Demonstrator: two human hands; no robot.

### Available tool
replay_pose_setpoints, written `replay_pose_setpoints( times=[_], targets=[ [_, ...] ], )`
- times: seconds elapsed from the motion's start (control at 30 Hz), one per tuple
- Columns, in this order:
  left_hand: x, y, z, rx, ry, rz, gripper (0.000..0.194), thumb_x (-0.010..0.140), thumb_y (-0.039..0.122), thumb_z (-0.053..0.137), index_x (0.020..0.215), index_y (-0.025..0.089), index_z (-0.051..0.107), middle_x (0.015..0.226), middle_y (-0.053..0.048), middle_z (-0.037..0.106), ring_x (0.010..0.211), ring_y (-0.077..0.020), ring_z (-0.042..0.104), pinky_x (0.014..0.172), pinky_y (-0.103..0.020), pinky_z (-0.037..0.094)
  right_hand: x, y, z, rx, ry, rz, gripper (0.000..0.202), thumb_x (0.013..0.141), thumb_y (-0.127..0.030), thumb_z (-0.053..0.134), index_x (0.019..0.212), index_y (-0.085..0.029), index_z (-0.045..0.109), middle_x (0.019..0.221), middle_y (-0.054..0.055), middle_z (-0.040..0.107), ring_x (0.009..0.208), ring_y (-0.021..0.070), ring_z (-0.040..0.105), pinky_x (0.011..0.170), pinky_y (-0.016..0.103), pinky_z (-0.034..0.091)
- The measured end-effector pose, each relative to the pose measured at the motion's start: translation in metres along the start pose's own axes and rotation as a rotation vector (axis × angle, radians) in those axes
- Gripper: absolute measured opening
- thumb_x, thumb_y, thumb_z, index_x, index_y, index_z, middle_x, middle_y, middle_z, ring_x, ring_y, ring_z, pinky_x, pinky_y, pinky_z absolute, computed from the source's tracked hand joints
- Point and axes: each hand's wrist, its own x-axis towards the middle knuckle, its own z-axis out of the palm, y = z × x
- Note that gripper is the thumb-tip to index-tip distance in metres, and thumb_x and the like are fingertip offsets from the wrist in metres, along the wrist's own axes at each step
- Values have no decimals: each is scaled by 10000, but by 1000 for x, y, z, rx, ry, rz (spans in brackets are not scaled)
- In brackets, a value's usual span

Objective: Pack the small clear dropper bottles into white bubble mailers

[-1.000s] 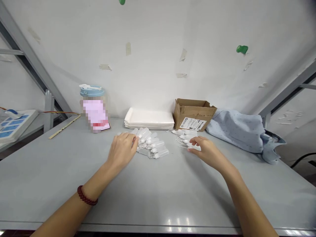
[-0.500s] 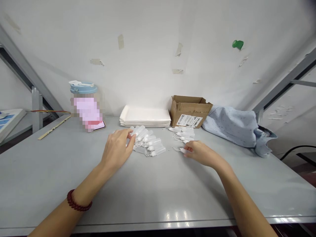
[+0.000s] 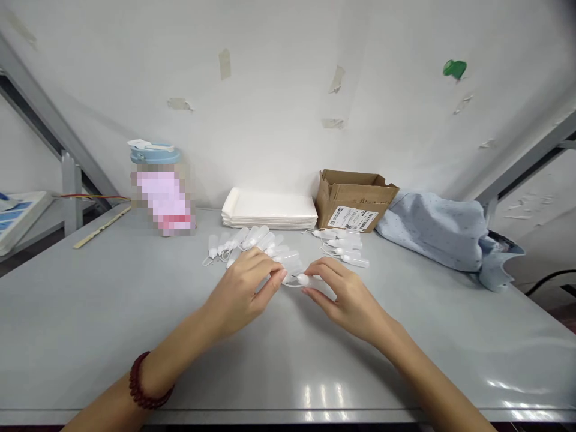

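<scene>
Several small clear bottles with white caps and loops (image 3: pixel 255 235) lie in a group at the middle of the grey table. My left hand (image 3: pixel 247 282) is at the near side of this group, thumb and index finger pinched at the white cord or tip of one bottle. Facing it, my right hand (image 3: pixel 348 294) has its thumb and fingers around a bottle with a white cap (image 3: pixel 303 279); most of its body is hidden by the fingers. A smaller group of bottles (image 3: pixel 346 243) lies beyond my right hand, by the carton.
A stack of white envelopes (image 3: pixel 270 207) and an open cardboard box (image 3: pixel 355 198) stand along the wall. Light blue cloth (image 3: pixel 436 231) lies at the right. At the left are a blue-lidded container (image 3: pixel 155 155), partly blurred, and a thin strip (image 3: pixel 102 226) on the grey table (image 3: pixel 252 372).
My left hand has moved right and nearer. My right hand has moved left toward it and turned, now with a bottle between the hands. One more bottle lies in the right group.
</scene>
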Motion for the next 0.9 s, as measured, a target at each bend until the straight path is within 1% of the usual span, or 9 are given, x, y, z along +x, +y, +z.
replay_pose_setpoints(
  times=[0.1, 0.2, 0.33, 0.43, 0.53, 0.67, 0.77, 0.9],
  targets=[
    [2, -2, -6, 12, 6, -85, 221, 909, 229, 434, 783, 175, 607, 719, -32, 625, 741, -170, 524, 688, -307, 432, -1, 4, 4, -49, 72, -28, 125, 871, -204, 499, 994, -187, 517, 954, 101, 583, 832, 207, 580, 687, 338, 499],
    [3, -2, -12, -36, -30, -183, 263, 909, 271, 433, 726, 179, 599, 689, -24, 614, 710, -157, 526, 624, -269, 434, -1, 6, 4, -81, 121, -32, 109, 874, -205, 491, 981, -190, 499, 924, 96, 583, 832, 213, 574, 681, 340, 495],
    [3, 2, -13, -109, -87, -268, 254, 896, 293, 449, 742, 184, 619, 734, -22, 619, 720, -145, 539, 510, -212, 399, 0, 6, 5, -102, 124, -46, 97, 879, -219, 486, 972, -191, 491, 895, 90, 586, 796, 208, 573, 661, 337, 489],
    [3, 3, -11, -135, -109, -302, 248, 889, 298, 455, 747, 190, 628, 732, -15, 619, 715, -142, 545, 472, -199, 374, 0, 6, 6, -106, 134, -67, 95, 879, -222, 487, 970, -195, 490, 886, 89, 583, 784, 207, 570, 655, 338, 487],
    [3, 3, -10, -165, -120, -317, 261, 895, 308, 446, 748, 197, 631, 753, -11, 630, 728, -144, 558, 494, -204, 385, 0, 5, 8, -87, 142, -90, 107, 872, -205, 496, 979, -193, 487, 896, 90, 578, 799, 208, 563, 665, 339, 490],
    [2, 3, -9, -214, -150, -301, 239, 902, 298, 440, 802, 213, 640, 802, -2, 644, 763, -145, 571, 614, -238, 435, -1, 2, 9, -71, 136, -105, 111, 868, -199, 504, 978, -185, 495, 895, 94, 581, 797, 205, 561, 659, 331, 492],
    [2, 4, -7, -232, -175, -276, 225, 905, 275, 434, 850, 218, 644, 830, -3, 649, 781, -147, 575, 685, -263, 447, -1, 1, 8, -76, 151, -103, 110, 878, -209, 493, 985, -182, 497, 862, 92, 597, 773, 203, 572, 635, 317, 486],
    [2, 5, -6, -246, -174, -271, 235, 908, 281, 427, 873, 218, 651, 844, -10, 657, 790, -153, 583, 690, -269, 455, -3, 0, 8, -69, 144, -55, 123, 887, -224, 485, 1002, -181, 494, 813, 73, 631, 681, 180, 587, 576, 284, 466]
  ],
)
